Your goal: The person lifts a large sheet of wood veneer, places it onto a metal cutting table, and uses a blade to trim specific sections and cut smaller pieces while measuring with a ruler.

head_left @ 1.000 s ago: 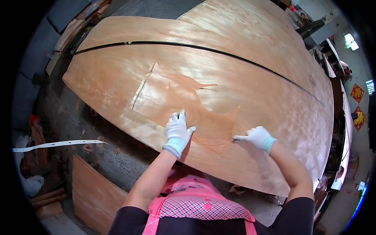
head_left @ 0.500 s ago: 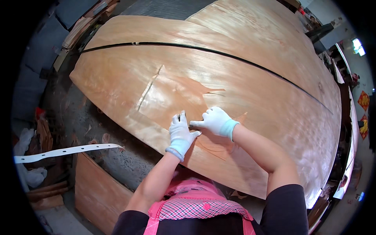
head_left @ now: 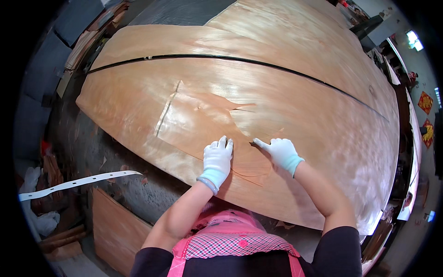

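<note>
A large, thin sheet of tan wood veneer (head_left: 323, 134) spreads under both hands. On it lies a smaller, darker veneer piece (head_left: 203, 117) with a ragged right side and a pointed sliver. A narrow tape strip (head_left: 167, 110) runs along its left edge. My gloved left hand (head_left: 217, 159) presses on the piece, fingers stretched forward. To its right, my gloved right hand (head_left: 280, 153) grips a small dark blade (head_left: 253, 144), its index finger pointing along it at the veneer. Most of the blade's grip is hidden by the glove. Loose thin veneer slivers (head_left: 249, 177) curl below the hands.
A long black strip (head_left: 240, 59) crosses the sheet beyond my hands. On the left, a white perforated band (head_left: 83, 181) sticks out near the sheet's edge. A brown board (head_left: 115, 231) leans below it. Stacked veneer (head_left: 87, 44) stands at the far left.
My right hand has moved right and slightly nearer with the blade, away from my left hand. The left hand has shifted slightly right, with its thumb drawn in.
</note>
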Available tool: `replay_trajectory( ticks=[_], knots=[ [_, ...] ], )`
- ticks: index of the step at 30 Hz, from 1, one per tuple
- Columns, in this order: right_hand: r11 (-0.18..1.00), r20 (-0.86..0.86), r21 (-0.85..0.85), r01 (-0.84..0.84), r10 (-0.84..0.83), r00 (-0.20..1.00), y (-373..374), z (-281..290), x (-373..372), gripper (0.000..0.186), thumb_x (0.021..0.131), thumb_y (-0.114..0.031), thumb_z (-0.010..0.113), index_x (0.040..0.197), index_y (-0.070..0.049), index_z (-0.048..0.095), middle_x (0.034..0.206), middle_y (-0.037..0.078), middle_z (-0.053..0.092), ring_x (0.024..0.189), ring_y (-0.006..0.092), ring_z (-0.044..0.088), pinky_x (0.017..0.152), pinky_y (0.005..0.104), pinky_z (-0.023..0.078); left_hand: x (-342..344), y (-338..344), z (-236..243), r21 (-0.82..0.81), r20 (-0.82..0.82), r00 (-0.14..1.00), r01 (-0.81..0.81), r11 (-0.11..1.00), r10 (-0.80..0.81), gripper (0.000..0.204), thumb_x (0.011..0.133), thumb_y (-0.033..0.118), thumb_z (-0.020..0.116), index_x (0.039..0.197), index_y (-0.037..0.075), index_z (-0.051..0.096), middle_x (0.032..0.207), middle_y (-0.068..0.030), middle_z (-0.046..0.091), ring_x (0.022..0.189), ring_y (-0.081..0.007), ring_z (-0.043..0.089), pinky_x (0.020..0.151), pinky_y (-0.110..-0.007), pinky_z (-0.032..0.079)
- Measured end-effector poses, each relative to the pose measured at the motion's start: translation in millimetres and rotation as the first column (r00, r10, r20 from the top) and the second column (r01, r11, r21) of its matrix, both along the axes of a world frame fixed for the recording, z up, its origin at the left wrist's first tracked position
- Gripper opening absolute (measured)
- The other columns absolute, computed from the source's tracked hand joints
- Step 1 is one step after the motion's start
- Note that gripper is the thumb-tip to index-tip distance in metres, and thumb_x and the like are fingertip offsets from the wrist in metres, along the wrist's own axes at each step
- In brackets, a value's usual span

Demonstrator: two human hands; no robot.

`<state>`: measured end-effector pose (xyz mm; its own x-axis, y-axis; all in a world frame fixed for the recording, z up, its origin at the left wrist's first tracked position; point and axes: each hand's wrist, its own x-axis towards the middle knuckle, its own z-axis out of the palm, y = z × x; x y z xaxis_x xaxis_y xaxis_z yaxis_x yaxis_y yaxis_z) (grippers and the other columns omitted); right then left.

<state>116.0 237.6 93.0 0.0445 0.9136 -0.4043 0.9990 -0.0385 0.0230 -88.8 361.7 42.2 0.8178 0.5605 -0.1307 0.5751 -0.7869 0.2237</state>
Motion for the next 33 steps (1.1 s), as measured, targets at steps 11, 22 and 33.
replay_trajectory(
  ticks=[11, 22, 33],
  knots=[
    [0.884, -0.061, -0.118, 0.451, -0.46, 0.886, -43.5, -10.4, -63.2, 0.081, 0.083, -0.007, 0.054, 0.155, -0.016, 0.018, 0.086, 0.016, 0.068, 0.075, 0.0304, 0.069, 0.066, 0.0427, 0.055, 20.0, -20.4, 16.2, 0.048, -0.217, 0.94, 0.281, 0.959, -0.265, 0.06, 0.089, 0.013, 0.053, 0.146, 0.028, 0.041, 0.154, -0.0084, 0.034, 0.122, -0.027, 0.047, 0.097, -0.041, 0.039],
    [0.612, -0.152, -0.247, 0.751, -0.79, 0.594, -104.7, -28.0, -139.9, 0.085, 0.083, -0.009, 0.051, 0.152, 0.005, 0.003, 0.081, 0.022, 0.07, 0.07, 0.0355, 0.07, 0.067, 0.047, 0.056, 20.3, -15.5, 19.4, 0.059, -0.241, 0.918, 0.337, 0.94, -0.314, 0.069, 0.083, 0.008, 0.057, 0.147, 0.027, 0.039, 0.153, -0.0108, 0.035, 0.114, -0.028, 0.051, 0.089, -0.041, 0.044],
    [0.429, -0.505, 0.21, 0.879, -0.722, 0.473, -140.4, -21.0, -134.1, 0.071, 0.094, -0.02, 0.054, 0.153, -0.005, 0.017, 0.077, 0.018, 0.067, 0.062, 0.0283, 0.064, 0.059, 0.0414, 0.049, 18.5, -12.1, 20.8, 0.062, -0.253, 0.913, 0.346, 0.936, -0.32, 0.069, 0.087, 0.011, 0.055, 0.15, 0.029, 0.033, 0.154, -0.0089, 0.035, 0.112, -0.026, 0.053, 0.087, -0.042, 0.044]
  ],
)
